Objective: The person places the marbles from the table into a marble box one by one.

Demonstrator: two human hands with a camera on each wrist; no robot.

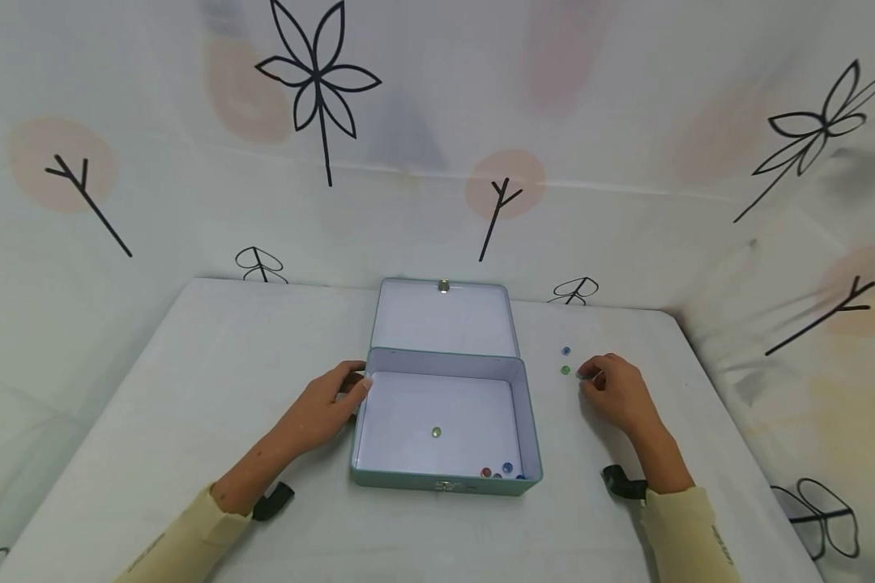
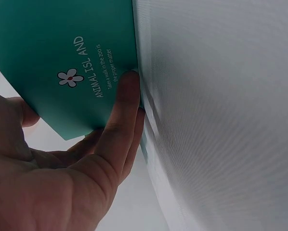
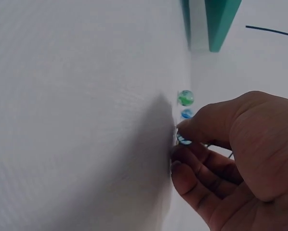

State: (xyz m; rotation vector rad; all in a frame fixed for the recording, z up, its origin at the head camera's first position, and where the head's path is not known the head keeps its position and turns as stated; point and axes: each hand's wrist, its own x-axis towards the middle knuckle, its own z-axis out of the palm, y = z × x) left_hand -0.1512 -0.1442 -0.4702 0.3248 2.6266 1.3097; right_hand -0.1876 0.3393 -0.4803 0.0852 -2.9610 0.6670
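A green tin box (image 1: 448, 484) with a pale inside stands on the table, its lid (image 1: 445, 317) raised at the back. My left hand (image 1: 330, 407) holds the box's left side, thumb at the rim; in the left wrist view its fingers (image 2: 117, 130) lie against the printed green wall (image 2: 93, 57). To the right of the box, my right hand (image 1: 616, 391) pinches a clear marble with blue streaks (image 3: 184, 138) between thumb and fingers, close to the tabletop. Beside it lie a green marble (image 1: 565, 369) and a blue marble (image 1: 566, 351).
Inside the box, a yellowish-green marble (image 1: 436, 432) lies near the middle. A red marble (image 1: 486, 472) and a blue one (image 1: 507, 467) are among several in its front right corner. White cloth covers the table (image 1: 262, 348), and a patterned sheet (image 1: 423, 219) hangs behind it.
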